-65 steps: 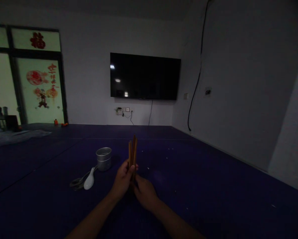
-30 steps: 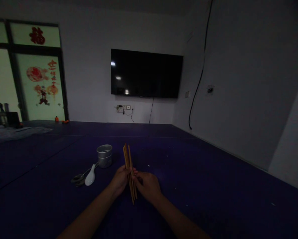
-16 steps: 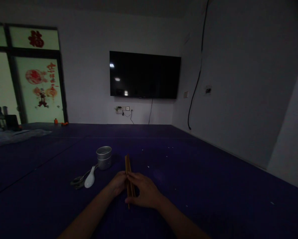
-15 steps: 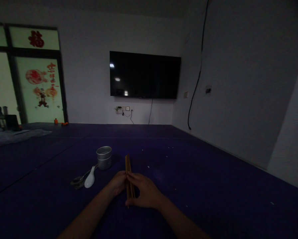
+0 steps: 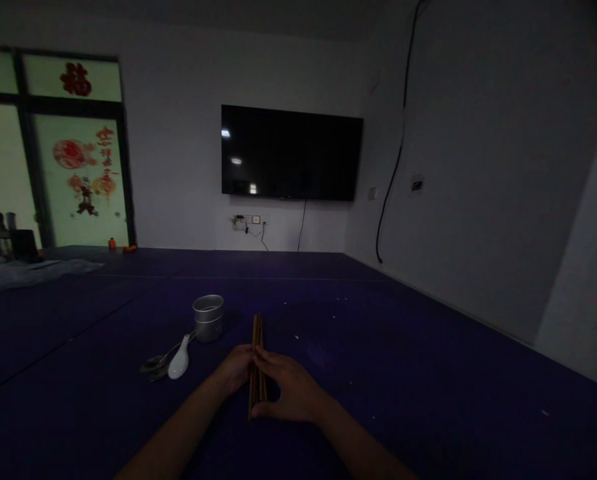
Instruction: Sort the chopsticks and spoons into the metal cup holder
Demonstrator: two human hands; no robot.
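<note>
Several wooden chopsticks [image 5: 255, 331] form a narrow bundle between my two hands, low over the purple tabletop [image 5: 428, 373]. My left hand [image 5: 236, 369] is closed round the middle of the bundle from the left. From the right, my right hand [image 5: 291, 388] grips it too, its fingers near the middle and its thumb by the lower end. To the left of the bundle stands an upright metal cup [image 5: 209, 327]. Beside the cup lie a white soup spoon [image 5: 178, 363] and metal spoons [image 5: 154, 364], partly overlapping.
Small white scraps [image 5: 297, 337] are scattered on the tabletop. At the far left lie a crumpled plastic sheet [image 5: 53, 270] and a dark box [image 5: 23, 245], with small orange items [image 5: 112, 244] nearby. A television [image 5: 292, 153] hangs on the back wall; a black cable [image 5: 393, 173] runs down the right wall.
The chopsticks were raised upright, then came down and slid lower through my hands. My right hand shifted from their lower end to spread along their side. Over the last half second, hardly anything moved.
</note>
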